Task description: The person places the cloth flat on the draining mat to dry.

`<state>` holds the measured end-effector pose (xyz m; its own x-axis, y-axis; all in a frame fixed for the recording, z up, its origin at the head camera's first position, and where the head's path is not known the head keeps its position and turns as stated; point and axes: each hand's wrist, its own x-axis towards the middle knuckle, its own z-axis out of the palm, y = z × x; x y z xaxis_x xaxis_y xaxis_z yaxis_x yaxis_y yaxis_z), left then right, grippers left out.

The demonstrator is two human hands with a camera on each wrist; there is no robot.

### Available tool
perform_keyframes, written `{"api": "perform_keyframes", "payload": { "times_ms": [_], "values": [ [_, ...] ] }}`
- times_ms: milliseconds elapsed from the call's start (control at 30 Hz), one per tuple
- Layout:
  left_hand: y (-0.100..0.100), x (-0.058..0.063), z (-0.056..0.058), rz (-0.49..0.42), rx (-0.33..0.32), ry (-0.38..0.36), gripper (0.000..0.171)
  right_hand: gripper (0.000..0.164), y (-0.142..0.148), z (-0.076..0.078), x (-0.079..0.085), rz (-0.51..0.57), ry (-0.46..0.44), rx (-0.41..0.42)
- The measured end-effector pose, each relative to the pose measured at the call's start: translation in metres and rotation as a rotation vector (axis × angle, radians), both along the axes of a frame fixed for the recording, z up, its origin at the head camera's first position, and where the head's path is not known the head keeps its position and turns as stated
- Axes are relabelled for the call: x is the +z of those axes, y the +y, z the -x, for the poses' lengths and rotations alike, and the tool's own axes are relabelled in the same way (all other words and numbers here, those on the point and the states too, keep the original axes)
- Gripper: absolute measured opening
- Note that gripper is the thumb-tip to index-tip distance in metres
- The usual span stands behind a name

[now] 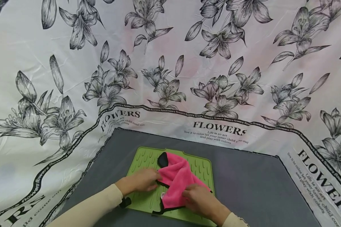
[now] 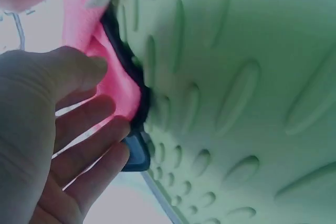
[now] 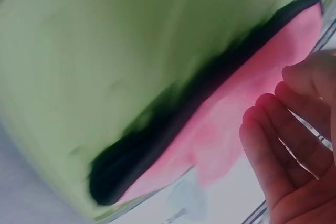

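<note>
A pink fleece garment (image 1: 177,179) with black trim lies loosely folded on a green ridged mat (image 1: 145,201). My left hand (image 1: 143,180) pinches its left edge by the black trim. In the left wrist view, the thumb lies against the pink cloth (image 2: 121,90), and a dark plastic buckle (image 2: 136,153) hangs beside the fingertips. On the near right side, my right hand (image 1: 201,198) holds the cloth between thumb and bent fingers. The black trim (image 3: 194,95) runs slantwise across the right wrist view. A small white tag (image 1: 162,195) shows near the lower left edge.
The mat lies on a dark grey tabletop (image 1: 244,183). A black piece (image 1: 125,202) sits at the mat's left edge, under my left forearm. White flower-printed cloth (image 1: 170,78) rises behind the table and at both sides.
</note>
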<state>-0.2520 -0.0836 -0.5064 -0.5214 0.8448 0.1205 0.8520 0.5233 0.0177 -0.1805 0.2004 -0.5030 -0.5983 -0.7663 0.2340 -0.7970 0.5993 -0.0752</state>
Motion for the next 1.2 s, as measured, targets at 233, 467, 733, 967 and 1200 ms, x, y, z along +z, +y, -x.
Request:
{"api": "perform_keyframes", "payload": {
  "times_ms": [233, 467, 733, 967, 1200],
  "values": [
    [0.002, -0.017, 0.012, -0.045, 0.035, 0.063, 0.014, 0.016, -0.036, -0.008, -0.016, -0.012, 0.011, 0.022],
    [0.004, -0.038, 0.018, -0.085, 0.066, 0.155, 0.024, 0.009, -0.044, -0.010, -0.032, -0.013, 0.114, -0.009],
    [-0.016, -0.022, 0.023, -0.072, 0.075, 0.135, 0.024, 0.018, -0.022, -0.003, -0.010, -0.106, -0.080, 0.006],
    [-0.058, 0.009, 0.018, -0.032, 0.161, 0.062, 0.037, 0.022, 0.019, 0.003, 0.007, -0.159, -0.130, -0.052],
    [-0.056, 0.015, -0.003, 0.005, 0.089, -0.016, 0.044, 0.024, 0.034, -0.002, 0.012, -0.157, -0.093, -0.058]
  ]
}}
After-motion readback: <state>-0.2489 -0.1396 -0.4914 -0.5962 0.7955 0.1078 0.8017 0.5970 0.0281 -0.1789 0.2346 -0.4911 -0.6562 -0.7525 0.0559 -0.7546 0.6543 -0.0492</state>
